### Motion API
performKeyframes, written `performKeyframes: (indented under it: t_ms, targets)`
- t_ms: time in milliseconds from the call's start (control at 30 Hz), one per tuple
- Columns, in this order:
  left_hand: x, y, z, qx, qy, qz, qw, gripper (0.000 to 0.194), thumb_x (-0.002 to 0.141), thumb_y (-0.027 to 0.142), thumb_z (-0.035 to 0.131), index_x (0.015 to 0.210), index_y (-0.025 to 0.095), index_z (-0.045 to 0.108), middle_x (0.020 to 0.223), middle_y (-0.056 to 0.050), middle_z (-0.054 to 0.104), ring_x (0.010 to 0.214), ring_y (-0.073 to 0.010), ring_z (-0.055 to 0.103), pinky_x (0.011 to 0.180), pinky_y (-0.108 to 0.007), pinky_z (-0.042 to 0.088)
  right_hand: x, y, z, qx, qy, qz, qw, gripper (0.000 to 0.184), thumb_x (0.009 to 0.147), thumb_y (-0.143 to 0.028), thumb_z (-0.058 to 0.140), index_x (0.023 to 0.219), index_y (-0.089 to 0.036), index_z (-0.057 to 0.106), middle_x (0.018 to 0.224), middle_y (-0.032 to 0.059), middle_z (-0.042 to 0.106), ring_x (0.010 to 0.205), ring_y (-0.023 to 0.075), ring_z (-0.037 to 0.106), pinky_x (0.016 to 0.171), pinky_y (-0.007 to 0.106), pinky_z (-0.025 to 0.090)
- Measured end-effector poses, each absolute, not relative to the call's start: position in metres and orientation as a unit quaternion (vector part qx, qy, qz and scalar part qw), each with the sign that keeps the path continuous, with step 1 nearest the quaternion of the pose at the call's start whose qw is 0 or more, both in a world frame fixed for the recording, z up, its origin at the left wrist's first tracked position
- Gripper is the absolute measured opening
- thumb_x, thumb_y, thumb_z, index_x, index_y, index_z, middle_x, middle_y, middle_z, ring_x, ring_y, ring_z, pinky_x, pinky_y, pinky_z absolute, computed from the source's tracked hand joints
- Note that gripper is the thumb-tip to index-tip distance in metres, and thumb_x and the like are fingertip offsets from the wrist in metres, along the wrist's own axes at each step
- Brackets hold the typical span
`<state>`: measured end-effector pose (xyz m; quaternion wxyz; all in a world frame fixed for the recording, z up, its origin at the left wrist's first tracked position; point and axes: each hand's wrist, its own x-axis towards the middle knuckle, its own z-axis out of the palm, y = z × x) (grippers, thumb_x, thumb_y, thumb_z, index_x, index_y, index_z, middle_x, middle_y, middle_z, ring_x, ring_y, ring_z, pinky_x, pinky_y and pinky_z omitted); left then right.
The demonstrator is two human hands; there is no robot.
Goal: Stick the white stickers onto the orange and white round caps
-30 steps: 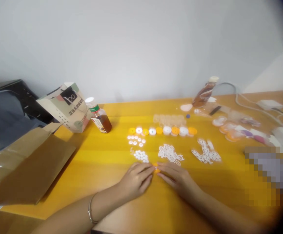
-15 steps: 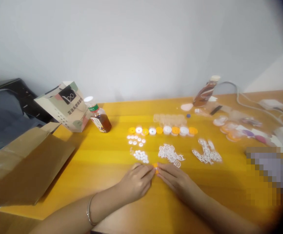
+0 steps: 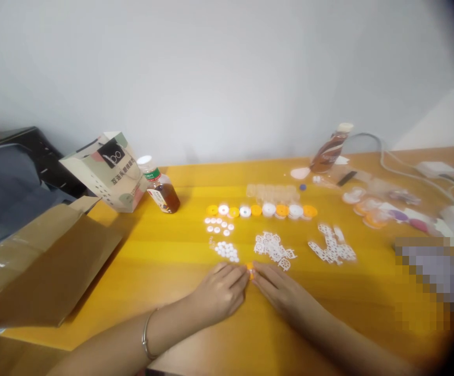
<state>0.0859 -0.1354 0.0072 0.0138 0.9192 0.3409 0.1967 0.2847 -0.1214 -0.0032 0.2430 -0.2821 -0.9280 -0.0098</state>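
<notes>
Between the fingertips of both hands, low over the table, is a small orange round piece with something white on it; the fingers hide most of it. My left hand pinches it from the left, and my right hand grips its right side. Just beyond the left fingers lie small white round caps. White spoked wheel-like pieces are heaped past the right fingers. Farther back stands a row of orange and white discs, with more white rings in front of its left end.
White perforated strips lie to the right. Clear plastic cups stand behind the row. On the left are an open cardboard box, a paper bag and a drink bottle. Another bottle and cables are at back right.
Both hands stay closed on the orange piece in nearly the same place. The right fingers look slightly shifted; the whole view has moved a little.
</notes>
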Motion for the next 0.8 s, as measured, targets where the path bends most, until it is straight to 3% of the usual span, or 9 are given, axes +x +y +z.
performKeyframes:
  t_ms: [233, 400, 600, 800]
  targets:
    - [0.093, -0.123, 0.007, 0.849, 0.425, 0.279, 0.146, 0.017, 0.083, 0.022, 0.045, 0.092, 0.018, 0.059, 0.083, -0.003, 0.062, 0.077, -0.013, 0.055, 0.073, -0.028, 0.042, 0.285, -0.12, -0.003, -0.266, -0.934, -0.045, 0.233, 0.03, 0.087, -0.011, 0.031, 0.099, -0.014, 0.059, 0.097, 0.0114, 0.063, 0.093, 0.0198, 0.057, 0.084, 0.034, 0.05]
    - [0.098, -0.116, 0.005, 0.847, 0.438, 0.268, 0.137, 0.015, 0.081, 0.026, 0.049, 0.085, 0.02, 0.062, 0.082, -0.003, 0.061, 0.078, -0.0139, 0.054, 0.072, -0.028, 0.04, 0.285, -0.12, -0.001, -0.267, -0.927, -0.043, 0.259, 0.033, 0.089, -0.011, 0.028, 0.096, -0.015, 0.06, 0.094, 0.0099, 0.064, 0.09, 0.0188, 0.058, 0.083, 0.033, 0.051]
    - [0.101, -0.113, 0.007, 0.851, 0.435, 0.272, 0.116, 0.011, 0.079, 0.023, 0.051, 0.081, 0.02, 0.062, 0.082, -0.001, 0.06, 0.078, -0.013, 0.055, 0.071, -0.028, 0.039, 0.285, -0.117, -0.004, -0.301, -0.895, 0.098, 0.315, 0.027, 0.087, -0.017, 0.035, 0.096, -0.023, 0.059, 0.095, 0.0051, 0.061, 0.092, 0.0168, 0.058, 0.084, 0.031, 0.051]
    - [0.096, -0.114, 0.01, 0.842, 0.408, 0.345, 0.078, 0.014, 0.081, 0.021, 0.049, 0.089, 0.019, 0.06, 0.09, -0.004, 0.061, 0.083, -0.0137, 0.055, 0.074, -0.03, 0.04, 0.278, -0.112, -0.004, -0.377, -0.793, 0.268, 0.396, 0.013, 0.081, -0.023, 0.049, 0.089, -0.022, 0.059, 0.1, 0.0086, 0.056, 0.09, 0.0185, 0.06, 0.08, 0.034, 0.051]
